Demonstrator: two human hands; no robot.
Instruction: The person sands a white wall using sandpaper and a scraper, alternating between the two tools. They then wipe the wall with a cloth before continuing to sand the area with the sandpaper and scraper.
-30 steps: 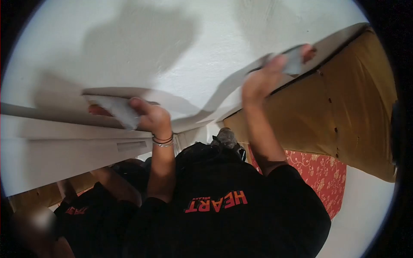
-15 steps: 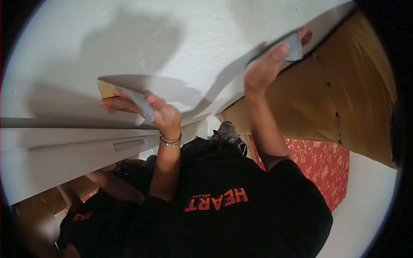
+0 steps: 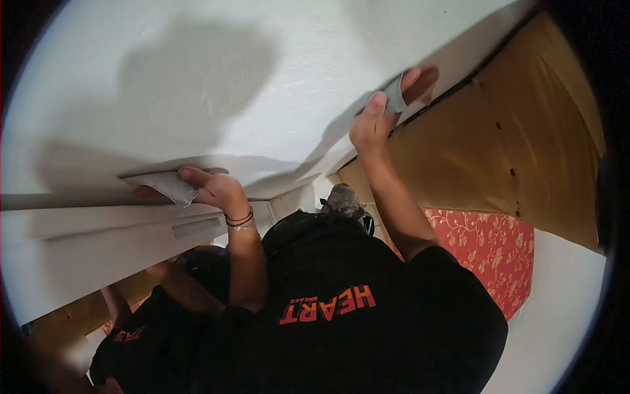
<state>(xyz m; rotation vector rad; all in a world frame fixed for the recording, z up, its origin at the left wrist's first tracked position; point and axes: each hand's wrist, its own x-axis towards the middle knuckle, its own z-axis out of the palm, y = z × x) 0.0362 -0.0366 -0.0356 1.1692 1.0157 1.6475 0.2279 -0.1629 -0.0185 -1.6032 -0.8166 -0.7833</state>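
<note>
In my left hand (image 3: 220,189) is a thin grey piece of sandpaper (image 3: 165,185), held between the thumb and the fingers behind it. It lies against or very near the white wall (image 3: 308,72), just above a white ledge; exact contact is hidden. Dark and silvery bracelets circle that wrist. My right hand (image 3: 373,128), further up and to the right, grips another grey piece of sandpaper (image 3: 396,96) under the thumb. Its fingers are slightly blurred, close to the wall beside the brown padded panel.
A brown padded panel (image 3: 505,125) with buttons runs along the right, above red floral fabric (image 3: 485,256). The white ledge (image 3: 98,246) borders the lower left. Below it, a black-shirted figure (image 3: 151,341) shows, apparently a reflection. My shoe (image 3: 342,200) stands below.
Both hands have moved left and lower in the view with their sandpaper. The yellowish face of the left piece no longer shows.
</note>
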